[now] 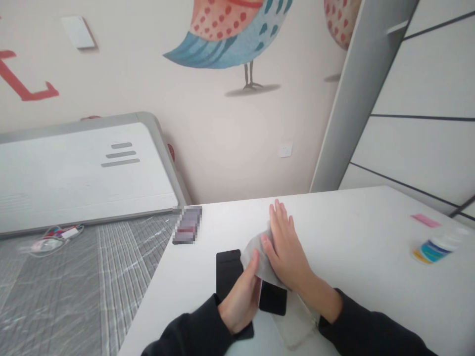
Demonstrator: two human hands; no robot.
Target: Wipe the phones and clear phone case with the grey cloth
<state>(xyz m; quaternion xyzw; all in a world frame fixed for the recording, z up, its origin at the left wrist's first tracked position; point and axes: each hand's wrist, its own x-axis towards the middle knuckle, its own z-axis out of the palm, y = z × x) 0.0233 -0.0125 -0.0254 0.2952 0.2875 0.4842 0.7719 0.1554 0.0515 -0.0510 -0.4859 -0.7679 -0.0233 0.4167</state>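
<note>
two hands: both are seen over a white table [352, 232], each in a dark sleeve.
left hand [240, 296]: it is laid on a black phone [227, 269], fingers curled together, thumb pressed against a grey cloth [256, 257].
right hand [287, 249]: it is spread flat on the cloth, fingers straight and close together; nothing is clamped.
two black slabs: the phone is seen just left of the cloth; a second dark slab [273, 299] is seen under the cloth's lower edge, touching it. whether the two are one device cannot be told.
one clear case: a see-through cover [297, 321] is laid near the right wrist.
one blurred item: a pixelated object [187, 225] is set at the table's far left corner.
one small bottle: a white bottle [436, 247] with a coloured label is laid on its side far right, with one pink slip [425, 220] behind it.
room: a wall is painted with birds [230, 34]; one white socket [285, 149] is fixed low on it. a bed with a grey mat [74, 287] and a white headboard [81, 168] is set left of the table.
</note>
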